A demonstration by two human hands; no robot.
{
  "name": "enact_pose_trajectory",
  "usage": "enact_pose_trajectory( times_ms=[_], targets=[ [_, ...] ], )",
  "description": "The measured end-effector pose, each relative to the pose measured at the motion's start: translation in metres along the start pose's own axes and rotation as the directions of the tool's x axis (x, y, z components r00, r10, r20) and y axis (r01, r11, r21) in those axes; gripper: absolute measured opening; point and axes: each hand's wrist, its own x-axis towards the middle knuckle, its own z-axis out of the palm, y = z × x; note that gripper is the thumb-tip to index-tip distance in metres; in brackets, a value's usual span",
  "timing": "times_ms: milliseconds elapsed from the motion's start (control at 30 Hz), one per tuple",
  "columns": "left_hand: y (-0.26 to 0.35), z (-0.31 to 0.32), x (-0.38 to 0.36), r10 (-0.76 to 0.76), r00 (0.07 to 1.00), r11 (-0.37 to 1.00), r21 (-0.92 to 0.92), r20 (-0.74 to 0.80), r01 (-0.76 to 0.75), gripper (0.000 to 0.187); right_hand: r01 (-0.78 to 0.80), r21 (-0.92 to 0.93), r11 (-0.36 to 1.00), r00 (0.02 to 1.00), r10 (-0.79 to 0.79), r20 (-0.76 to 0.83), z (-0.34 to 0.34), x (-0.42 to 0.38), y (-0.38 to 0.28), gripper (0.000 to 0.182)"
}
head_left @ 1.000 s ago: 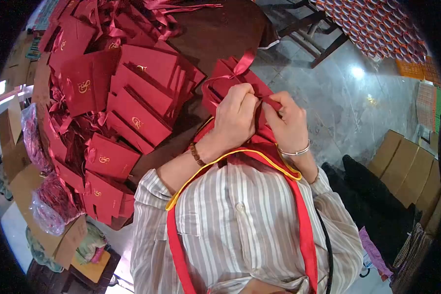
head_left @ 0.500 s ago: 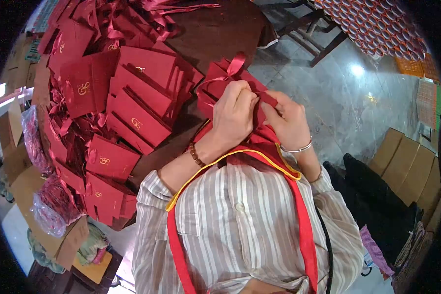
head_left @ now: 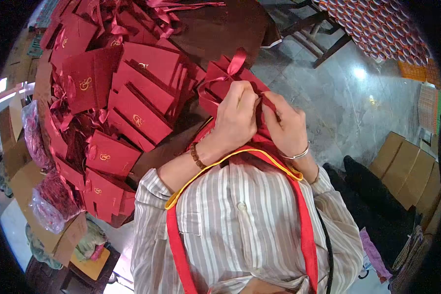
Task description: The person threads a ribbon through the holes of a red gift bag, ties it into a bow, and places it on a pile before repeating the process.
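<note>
We hold a dark red paper gift bag (head_left: 219, 78) up before our chest; our left hand (head_left: 236, 119) and right hand (head_left: 285, 125) both pinch its satin red ribbon handle (head_left: 234, 65), fingers closed tight; the ribbon looks only part fitted; many finished red bags with gold logos (head_left: 132, 105) cover the brown table (head_left: 215, 27).

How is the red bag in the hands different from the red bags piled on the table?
The held bag is raised at an angle between the left hand and right hand; the piled bags lie flat, overlapping. The held bag's ribbon loops upward under the fingers, while the pile's bags are untouched. Both are dark red; gold logos show on the pile only.
</note>
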Motion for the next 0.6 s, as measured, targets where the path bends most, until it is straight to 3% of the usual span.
enact_pose_trajectory(
  times_ms=[100, 167, 200, 267, 367, 433, 600],
  targets=[
    [-0.002, 0.002, -0.001, -0.026, 1.0, 1.0, -0.012, 0.006, 0.026, 0.018, -0.009, -0.033, 0.999, 1.0, 0.01, 0.023, -0.002, 0.0, 0.001, 0.022],
    [-0.006, 0.003, 0.001, 0.007, 0.998, 1.0, -0.025, -0.066, -0.009, 0.012, -0.22, 0.093, 0.971, 0.97, 0.208, 0.128, -0.005, 0.005, 0.007, 0.02],
    [-0.005, 0.002, 0.003, 0.01, 0.998, 1.0, -0.026, -0.064, -0.012, 0.012, -0.221, 0.093, 0.971, 0.97, 0.208, 0.125, -0.006, 0.007, 0.012, 0.02],
    [-0.003, -0.003, 0.008, 0.064, 0.986, 0.992, 0.121, -0.155, -0.045, 0.01, -0.43, 0.453, 0.781, 0.9, 0.334, 0.28, -0.006, 0.01, 0.025, 0.022],
    [-0.014, -0.005, 0.002, -0.068, 0.997, 0.996, 0.052, -0.041, 0.07, 0.009, -0.49, 0.392, 0.779, 0.862, 0.367, 0.348, -0.012, 0.014, 0.028, 0.025],
    [-0.017, -0.004, 0.0, -0.067, 0.996, 0.995, 0.068, -0.051, 0.07, 0.009, -0.5, 0.367, 0.785, 0.853, 0.371, 0.368, -0.013, 0.018, 0.025, 0.025],
    [-0.018, -0.002, -0.002, -0.157, 0.987, 0.984, -0.089, -0.033, 0.154, 0.008, -0.517, 0.391, 0.762, 0.835, 0.348, 0.426, -0.01, 0.02, 0.032, 0.025]
  ],
)
